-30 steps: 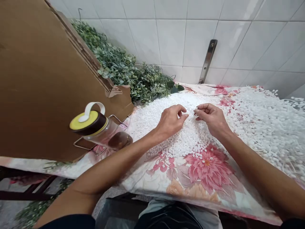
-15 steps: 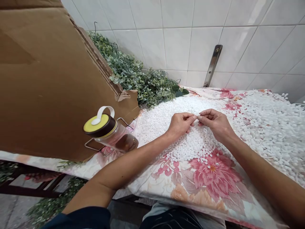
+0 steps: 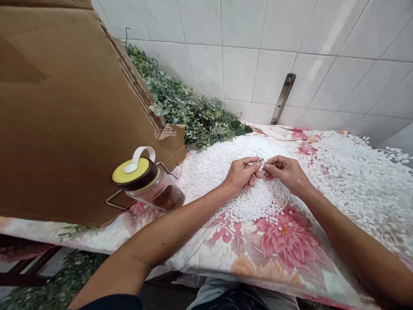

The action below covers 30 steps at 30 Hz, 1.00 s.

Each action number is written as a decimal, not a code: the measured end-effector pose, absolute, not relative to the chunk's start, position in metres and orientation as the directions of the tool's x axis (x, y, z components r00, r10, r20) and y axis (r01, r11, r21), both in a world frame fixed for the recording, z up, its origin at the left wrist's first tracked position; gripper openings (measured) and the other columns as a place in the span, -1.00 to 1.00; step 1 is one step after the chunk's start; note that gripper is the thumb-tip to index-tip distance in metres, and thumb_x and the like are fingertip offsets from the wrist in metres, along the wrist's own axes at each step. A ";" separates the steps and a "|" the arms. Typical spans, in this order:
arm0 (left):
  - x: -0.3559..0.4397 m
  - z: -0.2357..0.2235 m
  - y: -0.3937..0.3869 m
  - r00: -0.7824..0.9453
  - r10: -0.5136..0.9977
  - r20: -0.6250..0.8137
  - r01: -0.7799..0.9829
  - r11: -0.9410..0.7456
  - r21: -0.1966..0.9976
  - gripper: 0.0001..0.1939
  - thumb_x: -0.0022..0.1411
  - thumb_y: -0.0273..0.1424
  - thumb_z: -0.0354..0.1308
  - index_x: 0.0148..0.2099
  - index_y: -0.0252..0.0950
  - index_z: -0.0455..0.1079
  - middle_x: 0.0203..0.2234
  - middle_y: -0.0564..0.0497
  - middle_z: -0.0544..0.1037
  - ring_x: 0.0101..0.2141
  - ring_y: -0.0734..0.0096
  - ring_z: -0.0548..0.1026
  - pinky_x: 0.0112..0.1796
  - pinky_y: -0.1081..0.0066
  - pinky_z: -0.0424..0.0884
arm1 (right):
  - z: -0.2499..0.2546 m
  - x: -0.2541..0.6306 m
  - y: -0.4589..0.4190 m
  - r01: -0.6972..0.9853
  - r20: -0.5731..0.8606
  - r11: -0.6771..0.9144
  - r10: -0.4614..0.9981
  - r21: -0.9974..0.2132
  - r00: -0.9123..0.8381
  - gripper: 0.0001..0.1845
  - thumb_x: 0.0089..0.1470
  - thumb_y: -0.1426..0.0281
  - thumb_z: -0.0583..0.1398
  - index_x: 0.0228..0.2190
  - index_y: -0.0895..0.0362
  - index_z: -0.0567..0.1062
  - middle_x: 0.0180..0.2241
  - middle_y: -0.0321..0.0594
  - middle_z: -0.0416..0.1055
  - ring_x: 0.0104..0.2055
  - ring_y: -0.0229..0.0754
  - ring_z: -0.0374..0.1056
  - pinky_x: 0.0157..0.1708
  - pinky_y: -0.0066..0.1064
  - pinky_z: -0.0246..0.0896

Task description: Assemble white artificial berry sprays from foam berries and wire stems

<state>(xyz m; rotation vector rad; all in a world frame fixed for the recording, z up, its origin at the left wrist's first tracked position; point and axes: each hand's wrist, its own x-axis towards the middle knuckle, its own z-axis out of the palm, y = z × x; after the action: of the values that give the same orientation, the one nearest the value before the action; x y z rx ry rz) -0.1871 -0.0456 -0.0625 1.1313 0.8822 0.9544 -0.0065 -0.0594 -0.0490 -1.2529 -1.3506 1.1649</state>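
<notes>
My left hand pinches a thin white plastic stem between thumb and forefinger, its tip poking up above the fingers. Close against it, my right hand is closed in a pinch at the same spot; a small white bit shows at its fingertips, too small to name. Both hands are over a wide heap of small white beads. To the right lies a pile of white branched stems with round tips.
A large cardboard box stands at the left. Before it is a clear bottle with a yellow-topped lid and dark contents. Green artificial foliage lies along the tiled wall. A floral cloth covers the table.
The white stem now shows above my left fingers, where little of it was visible before. My hands stay fingertip to fingertip, and the view has tilted slightly.
</notes>
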 end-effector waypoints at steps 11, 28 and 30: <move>-0.179 -0.062 -0.049 0.287 0.955 -0.082 -0.189 0.141 0.972 -0.65 0.15 -0.14 0.37 -0.25 -0.36 0.53 -0.63 0.10 0.48 -0.76 0.67 0.20 -0.71 0.52 0.04 | -0.047 0.003 -0.072 0.199 -0.020 -0.010 0.999 -0.980 -0.045 -0.49 -0.03 -0.04 0.44 -0.41 0.17 0.56 -0.44 -0.14 0.58 -0.49 -0.20 0.48 -0.46 -0.35 0.48; -0.172 -0.060 -0.057 0.294 0.950 -0.105 -0.154 0.156 0.976 -0.61 0.10 -0.08 0.39 -0.26 -0.34 0.54 -0.68 0.15 0.41 -0.73 0.66 0.18 -0.67 0.52 0.04 | -0.066 -0.011 -0.098 -0.049 0.057 0.061 0.996 -0.997 0.073 -0.47 -0.13 0.07 0.51 -0.25 0.08 0.48 -0.43 -0.28 0.50 -0.48 -0.19 0.42 -0.66 -0.41 0.34; -0.172 -0.060 -0.059 0.301 0.946 -0.123 -0.149 0.174 0.973 -0.60 0.09 -0.08 0.40 -0.25 -0.34 0.54 -0.68 0.15 0.41 -0.73 0.66 0.19 -0.67 0.52 0.04 | -0.068 -0.012 -0.098 -0.056 0.038 0.042 0.997 -0.998 0.063 -0.49 -0.11 0.07 0.49 -0.25 0.09 0.49 -0.48 -0.31 0.48 -0.54 -0.22 0.38 -0.67 -0.41 0.33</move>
<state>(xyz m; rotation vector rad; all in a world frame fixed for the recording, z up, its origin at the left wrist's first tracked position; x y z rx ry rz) -0.1717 -0.0585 -0.0596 1.0988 0.9384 0.9644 -0.0123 -0.0976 -0.0677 -1.1668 -1.1406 1.1611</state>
